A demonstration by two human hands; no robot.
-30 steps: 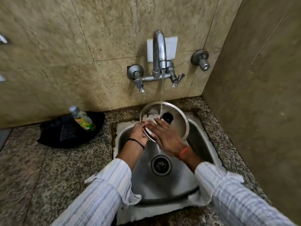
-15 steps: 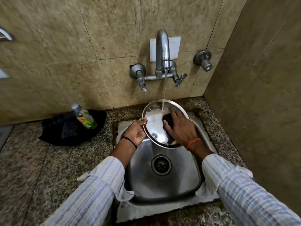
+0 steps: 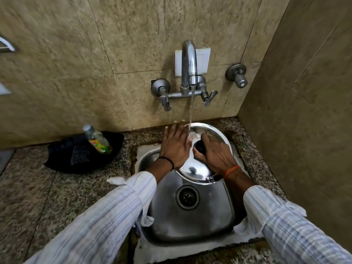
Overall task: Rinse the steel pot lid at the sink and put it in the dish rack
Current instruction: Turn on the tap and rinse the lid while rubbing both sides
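The round steel pot lid point(image 3: 198, 171) is held tilted over the back of the steel sink point(image 3: 190, 221), under the running tap point(image 3: 189, 63). My right hand point(image 3: 216, 153) grips the lid's black knob point(image 3: 200, 146). My left hand point(image 3: 176, 144) lies flat with fingers spread on the lid's left side, where the water stream lands beside it. The hands hide most of the lid's upper half. No dish rack is in view.
A black bowl point(image 3: 62, 161) on the granite counter point(image 3: 38, 191) at the left holds a scrub pad point(image 3: 80, 156) and a dish soap bottle point(image 3: 98, 140). Tiled walls close the back and the right. A separate wall valve point(image 3: 237, 75) sits right of the tap.
My left hand left the lid's left rim and now lies flat on its surface. My right hand has closed around the knob. The lid stays under the water.
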